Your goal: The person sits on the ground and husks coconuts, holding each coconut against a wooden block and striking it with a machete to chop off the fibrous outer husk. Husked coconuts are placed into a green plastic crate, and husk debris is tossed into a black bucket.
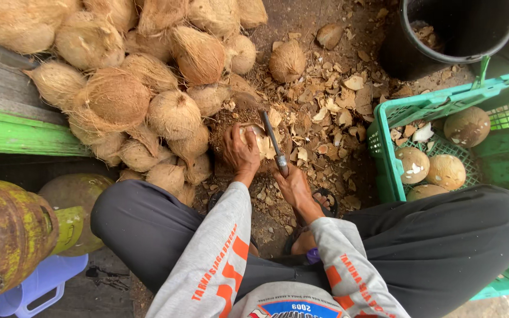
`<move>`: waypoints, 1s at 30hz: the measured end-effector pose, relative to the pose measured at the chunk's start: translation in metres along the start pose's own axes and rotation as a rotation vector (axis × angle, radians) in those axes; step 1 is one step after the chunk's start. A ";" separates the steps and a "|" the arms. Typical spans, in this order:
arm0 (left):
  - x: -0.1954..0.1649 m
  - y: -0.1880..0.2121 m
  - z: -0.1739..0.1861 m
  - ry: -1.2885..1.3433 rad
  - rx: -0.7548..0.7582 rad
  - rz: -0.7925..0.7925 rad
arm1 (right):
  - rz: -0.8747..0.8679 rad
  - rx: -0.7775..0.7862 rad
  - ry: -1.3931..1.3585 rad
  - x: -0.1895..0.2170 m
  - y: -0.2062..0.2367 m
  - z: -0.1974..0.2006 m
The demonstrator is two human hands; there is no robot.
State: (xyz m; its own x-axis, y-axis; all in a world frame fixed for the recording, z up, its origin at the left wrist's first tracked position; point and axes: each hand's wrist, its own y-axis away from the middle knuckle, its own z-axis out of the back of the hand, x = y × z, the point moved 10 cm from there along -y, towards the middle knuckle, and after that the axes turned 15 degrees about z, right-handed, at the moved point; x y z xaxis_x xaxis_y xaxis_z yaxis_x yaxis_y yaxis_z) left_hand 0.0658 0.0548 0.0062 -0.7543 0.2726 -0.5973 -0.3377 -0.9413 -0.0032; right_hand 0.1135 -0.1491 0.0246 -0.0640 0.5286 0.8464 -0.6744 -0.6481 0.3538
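Observation:
My left hand [240, 150] presses down on a partly shelled coconut [253, 140] that rests on the ground between my knees. My right hand [294, 185] grips the handle of a long knife [273, 140], whose dark blade points up and away over the coconut. The coconut's pale flesh shows beside my left fingers. Both arms wear grey sleeves with orange lettering.
A big heap of husked brown coconuts [136, 76] lies at the upper left. Shell chips [337, 106] litter the ground. A green plastic crate [396, 118] at the right holds several peeled coconuts. A black bucket [449, 29] stands top right; a green gas cylinder [7, 229] and a blue jug [36, 285] are at lower left.

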 end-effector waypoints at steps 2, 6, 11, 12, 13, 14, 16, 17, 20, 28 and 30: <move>0.002 -0.003 -0.003 -0.045 0.015 -0.005 | 0.002 0.016 -0.108 0.000 0.000 0.000; 0.001 -0.001 -0.006 -0.060 0.063 -0.021 | 0.124 -0.096 -0.069 0.008 0.004 0.020; -0.002 0.004 -0.003 -0.047 0.055 -0.003 | 0.172 -0.212 -0.172 -0.002 0.001 0.018; -0.003 0.004 -0.005 -0.050 0.066 -0.001 | 0.130 -0.192 -0.189 -0.009 -0.002 0.013; -0.005 0.005 -0.003 -0.052 0.055 -0.015 | 0.095 -0.122 -0.163 -0.014 -0.003 0.004; -0.008 0.005 -0.002 -0.050 0.040 -0.032 | 0.065 -0.055 -0.137 -0.018 -0.006 -0.003; -0.013 0.006 0.000 -0.052 0.016 -0.073 | 0.036 -0.006 -0.069 -0.019 -0.008 -0.008; -0.013 0.006 0.001 -0.060 0.011 -0.084 | 0.030 -0.013 -0.026 -0.018 -0.007 -0.006; -0.012 0.004 0.001 -0.078 0.015 -0.093 | -0.025 0.046 -0.112 -0.013 -0.004 -0.004; -0.010 0.003 0.001 -0.033 0.051 -0.192 | 0.192 -0.222 -0.294 0.008 0.000 0.032; -0.007 0.002 -0.001 -0.054 0.056 -0.194 | 0.209 -0.296 -0.461 0.000 -0.003 0.029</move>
State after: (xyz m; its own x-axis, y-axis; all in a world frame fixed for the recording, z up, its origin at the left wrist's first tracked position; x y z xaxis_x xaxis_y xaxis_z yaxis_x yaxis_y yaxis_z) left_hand 0.0713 0.0503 0.0094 -0.7008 0.4593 -0.5458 -0.5089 -0.8581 -0.0685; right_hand 0.1372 -0.1632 0.0351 0.0642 0.0704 0.9955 -0.8627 -0.4974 0.0908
